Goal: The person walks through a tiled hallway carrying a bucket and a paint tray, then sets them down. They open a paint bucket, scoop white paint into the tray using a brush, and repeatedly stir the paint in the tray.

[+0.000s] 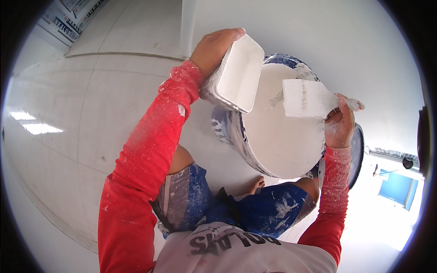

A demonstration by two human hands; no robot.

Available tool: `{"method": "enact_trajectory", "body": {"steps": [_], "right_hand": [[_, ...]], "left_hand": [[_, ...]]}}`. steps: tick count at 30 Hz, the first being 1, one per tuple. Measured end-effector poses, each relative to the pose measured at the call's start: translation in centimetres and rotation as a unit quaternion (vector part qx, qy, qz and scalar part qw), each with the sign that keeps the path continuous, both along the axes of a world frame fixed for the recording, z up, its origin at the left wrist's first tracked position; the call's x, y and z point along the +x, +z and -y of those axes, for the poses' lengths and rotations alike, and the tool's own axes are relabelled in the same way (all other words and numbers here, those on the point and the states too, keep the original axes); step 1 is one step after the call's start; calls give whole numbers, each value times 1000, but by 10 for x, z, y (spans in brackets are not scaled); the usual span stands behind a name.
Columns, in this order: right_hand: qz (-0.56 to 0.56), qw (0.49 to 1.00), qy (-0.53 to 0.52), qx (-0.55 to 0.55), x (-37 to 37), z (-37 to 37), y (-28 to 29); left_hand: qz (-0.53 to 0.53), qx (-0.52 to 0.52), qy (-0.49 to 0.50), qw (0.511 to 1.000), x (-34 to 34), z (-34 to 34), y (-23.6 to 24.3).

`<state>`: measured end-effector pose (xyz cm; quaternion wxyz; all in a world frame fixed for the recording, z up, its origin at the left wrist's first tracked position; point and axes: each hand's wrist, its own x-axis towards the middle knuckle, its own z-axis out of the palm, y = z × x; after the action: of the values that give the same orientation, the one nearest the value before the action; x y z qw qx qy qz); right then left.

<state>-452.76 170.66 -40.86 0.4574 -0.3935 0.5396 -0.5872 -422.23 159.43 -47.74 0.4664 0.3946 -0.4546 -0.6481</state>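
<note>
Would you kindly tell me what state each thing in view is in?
Left hand: closed on the white tray's edge.
White tray: held at the bucket's rim, coated; fill level unclear.
Right hand: gripping the flat tool's handle.
Flat tool: head coated white, held over the bucket.
Bucket: open, smeared, holding white material.
Red sleeves: marked with white.
Blue shorts: spattered white.

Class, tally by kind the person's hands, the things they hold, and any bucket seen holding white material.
Hands: 2 (left hand, right hand)
Rectangular container, held left: 1
Wide flat tool, held right: 1
Bucket with white material: 1
Total: 5
</note>
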Motion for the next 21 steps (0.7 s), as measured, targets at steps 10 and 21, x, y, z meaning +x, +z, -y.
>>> {"method": "enact_trajectory", "body": {"steps": [10,21], "right_hand": [[57,990,126,-24,75,9,-5],[-152,977,96,-118,83,-9,-8]], "left_hand": [[28,0,7,1000,0,0,-2],[264,-517,80,811,6,24,-34]]}}
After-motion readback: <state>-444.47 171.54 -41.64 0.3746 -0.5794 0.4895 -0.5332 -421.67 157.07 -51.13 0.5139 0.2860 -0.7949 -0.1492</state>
